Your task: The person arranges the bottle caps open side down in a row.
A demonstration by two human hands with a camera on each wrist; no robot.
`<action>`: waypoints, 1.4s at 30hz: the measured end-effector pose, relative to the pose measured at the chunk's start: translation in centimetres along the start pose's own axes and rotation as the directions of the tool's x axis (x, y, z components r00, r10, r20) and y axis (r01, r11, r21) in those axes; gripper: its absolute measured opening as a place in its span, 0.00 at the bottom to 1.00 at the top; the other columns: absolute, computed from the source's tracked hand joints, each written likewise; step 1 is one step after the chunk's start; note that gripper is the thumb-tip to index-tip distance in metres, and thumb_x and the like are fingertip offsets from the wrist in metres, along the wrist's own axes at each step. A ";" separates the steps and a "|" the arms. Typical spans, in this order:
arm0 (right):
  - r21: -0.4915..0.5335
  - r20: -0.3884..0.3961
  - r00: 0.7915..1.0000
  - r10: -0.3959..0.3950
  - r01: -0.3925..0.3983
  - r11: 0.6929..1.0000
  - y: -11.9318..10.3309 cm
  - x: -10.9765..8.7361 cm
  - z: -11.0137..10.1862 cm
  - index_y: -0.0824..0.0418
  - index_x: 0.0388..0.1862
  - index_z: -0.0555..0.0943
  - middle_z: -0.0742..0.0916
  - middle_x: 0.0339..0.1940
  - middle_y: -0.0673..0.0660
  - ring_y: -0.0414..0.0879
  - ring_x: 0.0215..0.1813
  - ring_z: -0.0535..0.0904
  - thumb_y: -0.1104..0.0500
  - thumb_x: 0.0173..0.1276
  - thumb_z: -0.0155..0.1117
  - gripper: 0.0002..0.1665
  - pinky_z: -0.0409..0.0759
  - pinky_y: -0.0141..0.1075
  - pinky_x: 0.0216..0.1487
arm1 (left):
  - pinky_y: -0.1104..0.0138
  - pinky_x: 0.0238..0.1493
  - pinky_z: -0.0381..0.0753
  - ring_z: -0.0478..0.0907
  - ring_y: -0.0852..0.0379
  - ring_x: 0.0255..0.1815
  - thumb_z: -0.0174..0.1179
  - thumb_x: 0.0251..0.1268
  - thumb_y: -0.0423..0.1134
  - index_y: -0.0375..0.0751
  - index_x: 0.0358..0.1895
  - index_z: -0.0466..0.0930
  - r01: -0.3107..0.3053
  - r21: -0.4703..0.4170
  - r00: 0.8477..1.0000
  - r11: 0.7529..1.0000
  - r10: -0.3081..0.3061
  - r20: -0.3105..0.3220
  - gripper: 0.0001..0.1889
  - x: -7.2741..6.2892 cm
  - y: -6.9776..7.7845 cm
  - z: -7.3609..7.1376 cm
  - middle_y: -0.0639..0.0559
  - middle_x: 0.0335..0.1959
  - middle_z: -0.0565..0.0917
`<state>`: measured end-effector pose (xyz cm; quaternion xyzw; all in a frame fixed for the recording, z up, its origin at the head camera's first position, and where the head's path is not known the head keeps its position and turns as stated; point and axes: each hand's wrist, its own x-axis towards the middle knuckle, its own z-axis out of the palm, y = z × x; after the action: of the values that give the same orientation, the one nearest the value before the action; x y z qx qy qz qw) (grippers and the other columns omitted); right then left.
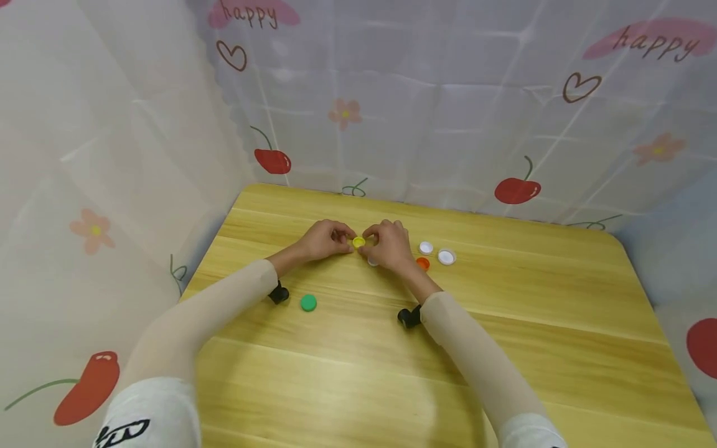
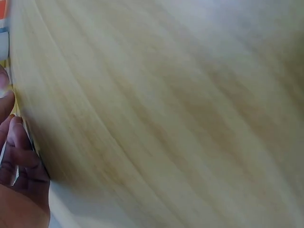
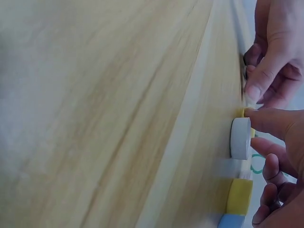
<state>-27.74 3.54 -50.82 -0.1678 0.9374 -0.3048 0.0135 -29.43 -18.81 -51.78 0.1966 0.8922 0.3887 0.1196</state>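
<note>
A small round yellow cap (image 1: 358, 242) lies between the two hands near the middle of the table, its hollow side up. My left hand (image 1: 326, 240) pinches its left side with thumb and forefinger. From the right, the thumb and forefinger of my right hand (image 1: 390, 244) hold the same cap. A white cap (image 1: 372, 262) is partly hidden beside the right hand; in the right wrist view this white cap (image 3: 240, 138) stands close to the fingers. The left wrist view catches only part of the left hand (image 2: 21, 156) at its edge.
Two white caps (image 1: 426, 248) (image 1: 446, 256) and an orange cap (image 1: 422, 264), partly behind the right wrist, lie to the right. A green cap (image 1: 309, 303) lies nearer, below the left wrist. Patterned curtains (image 1: 426, 124) border the wooden table (image 1: 347, 373).
</note>
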 end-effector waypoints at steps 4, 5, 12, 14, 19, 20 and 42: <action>-0.008 0.016 1.000 0.004 -0.004 1.000 0.0 0.2 0.0 0.57 0.52 0.92 0.80 0.33 0.55 0.53 0.42 0.68 0.49 0.67 0.80 0.18 0.60 0.46 0.50 | 0.63 0.45 0.79 0.81 0.55 0.35 0.73 0.72 0.42 0.45 0.58 0.89 -0.006 0.024 1.000 1.000 0.006 -0.003 0.15 0.2 0.3 0.1 0.50 0.36 0.88; -0.007 0.022 1.000 0.006 -0.006 1.000 0.0 0.3 0.0 0.57 0.52 0.92 0.80 0.33 0.55 0.53 0.42 0.68 0.49 0.68 0.80 0.18 0.59 0.45 0.50 | 0.63 0.45 0.79 0.81 0.56 0.35 0.72 0.73 0.42 0.45 0.58 0.89 -0.008 0.032 1.000 0.999 0.009 -0.005 0.15 0.2 0.4 0.1 0.50 0.36 0.88; 0.009 0.047 0.999 0.009 -0.009 1.000 0.3 0.5 0.1 0.56 0.51 0.93 0.81 0.33 0.55 0.52 0.42 0.68 0.49 0.68 0.80 0.17 0.59 0.44 0.50 | 0.64 0.44 0.79 0.81 0.55 0.35 0.73 0.72 0.43 0.46 0.58 0.90 0.003 0.058 1.000 0.998 -0.003 -0.005 0.15 0.5 0.5 0.1 0.51 0.36 0.88; 0.015 0.049 0.999 -0.002 0.001 1.000 0.4 0.5 0.1 0.56 0.51 0.93 0.81 0.33 0.55 0.52 0.41 0.68 0.49 0.68 0.80 0.17 0.59 0.44 0.49 | 0.64 0.44 0.79 0.81 0.56 0.35 0.73 0.72 0.43 0.45 0.57 0.90 -0.002 0.060 1.000 0.998 0.002 0.001 0.15 0.5 0.6 0.1 0.50 0.36 0.88; 0.078 0.044 0.997 -0.057 0.054 0.995 0.7 0.0 0.0 0.57 0.50 0.93 0.81 0.33 0.55 0.52 0.41 0.68 0.51 0.67 0.81 0.17 0.59 0.45 0.50 | 0.66 0.40 0.78 0.80 0.56 0.33 0.74 0.71 0.43 0.44 0.57 0.90 -0.034 0.049 0.999 0.998 0.034 0.004 0.15 -0.1 0.7 -0.2 0.50 0.38 0.88; 0.093 0.041 0.996 -0.075 0.071 0.993 0.7 -0.2 -0.1 0.57 0.50 0.93 0.82 0.33 0.55 0.52 0.40 0.67 0.51 0.67 0.81 0.16 0.59 0.45 0.50 | 0.67 0.39 0.78 0.80 0.56 0.32 0.74 0.71 0.42 0.44 0.57 0.90 -0.044 0.044 0.999 0.998 0.044 0.002 0.15 -0.4 0.9 -0.3 0.50 0.38 0.88; 0.348 -0.082 0.937 -0.339 0.345 0.871 1.8 -10.2 -3.2 0.49 0.48 0.90 0.80 0.35 0.58 0.45 0.47 0.69 0.59 0.61 0.84 0.17 0.71 0.49 0.50 | 0.69 0.35 0.81 0.79 0.62 0.31 0.76 0.69 0.42 0.51 0.53 0.89 -0.270 -0.053 0.957 0.961 0.262 -0.125 0.12 -9.0 6.5 4.4 0.59 0.36 0.87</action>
<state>-19.04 10.06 -50.03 -0.3228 0.8218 -0.4692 -0.0189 -18.15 -15.93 -49.42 0.2875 0.8491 0.4426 0.0206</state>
